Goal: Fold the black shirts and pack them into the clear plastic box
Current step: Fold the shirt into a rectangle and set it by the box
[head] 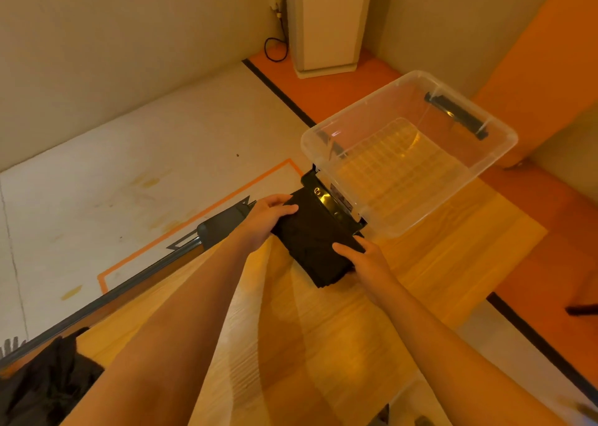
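Your left hand (263,220) curls over one end of the folded black shirt (315,241), your right hand (367,263) clasps the other end, so the folds cannot open, with the clear plastic box (469,179) just beyond your grip.

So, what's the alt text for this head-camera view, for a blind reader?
A person's left hand and right hand grip a folded black shirt at opposite ends, close to an open clear plastic box on a wooden table. More dark clothing lies at the near left.
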